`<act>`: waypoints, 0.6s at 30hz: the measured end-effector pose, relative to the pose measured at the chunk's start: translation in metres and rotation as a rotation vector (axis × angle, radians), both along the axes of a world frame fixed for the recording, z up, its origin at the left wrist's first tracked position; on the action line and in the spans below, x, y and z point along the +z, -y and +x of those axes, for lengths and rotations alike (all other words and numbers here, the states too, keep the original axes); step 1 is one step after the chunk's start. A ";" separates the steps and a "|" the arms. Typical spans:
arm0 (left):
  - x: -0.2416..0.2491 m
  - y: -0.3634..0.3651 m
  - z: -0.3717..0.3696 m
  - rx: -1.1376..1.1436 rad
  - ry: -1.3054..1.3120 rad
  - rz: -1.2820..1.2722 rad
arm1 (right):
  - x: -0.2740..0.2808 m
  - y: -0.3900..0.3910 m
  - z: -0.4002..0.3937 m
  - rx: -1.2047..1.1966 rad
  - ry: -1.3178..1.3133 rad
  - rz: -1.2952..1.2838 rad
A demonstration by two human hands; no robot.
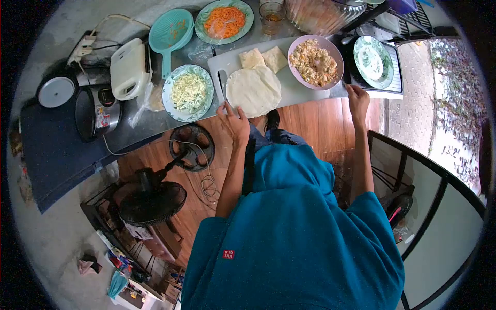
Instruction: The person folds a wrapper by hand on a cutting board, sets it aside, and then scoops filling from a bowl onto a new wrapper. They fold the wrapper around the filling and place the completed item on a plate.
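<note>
The flat round dough is nearer the left hand.
From afar, I see the dough [253, 92] at upper middle, on the white board [291, 93], just up and right of the left hand [235, 122], fingers spread. The right hand [357, 102] sits just below-right of the pink bowl [338, 62], fingers bent; I can't tell its grip.
</note>
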State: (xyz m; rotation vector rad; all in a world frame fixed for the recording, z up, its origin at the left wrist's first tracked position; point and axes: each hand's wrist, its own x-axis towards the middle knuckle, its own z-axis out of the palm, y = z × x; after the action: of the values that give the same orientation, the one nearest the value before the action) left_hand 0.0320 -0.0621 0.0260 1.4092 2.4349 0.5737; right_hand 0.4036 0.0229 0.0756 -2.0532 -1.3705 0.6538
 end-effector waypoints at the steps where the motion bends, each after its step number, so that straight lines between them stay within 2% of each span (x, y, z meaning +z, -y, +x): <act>1: -0.002 -0.001 -0.001 -0.001 0.007 0.004 | 0.005 0.001 -0.004 0.037 0.088 0.016; 5: -0.006 -0.008 0.002 0.006 0.090 0.072 | -0.005 0.001 -0.010 0.085 0.175 0.153; 9: -0.006 -0.017 -0.002 0.055 0.013 0.145 | -0.001 0.002 -0.019 0.003 0.071 0.107; 11: -0.006 -0.023 -0.008 0.123 0.148 0.156 | 0.000 0.004 -0.024 -0.004 0.100 0.137; 16: -0.019 -0.030 -0.015 0.204 0.133 0.183 | -0.005 0.008 -0.024 -0.029 0.100 0.102; 18: -0.023 -0.031 -0.018 0.201 0.128 0.185 | -0.014 0.008 -0.019 -0.132 -0.031 0.060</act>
State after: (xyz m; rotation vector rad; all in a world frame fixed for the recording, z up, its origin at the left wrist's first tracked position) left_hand 0.0137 -0.0314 0.0030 1.1569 2.4890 0.9268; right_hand 0.3842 0.0150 0.0617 -2.0569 -1.2102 0.5783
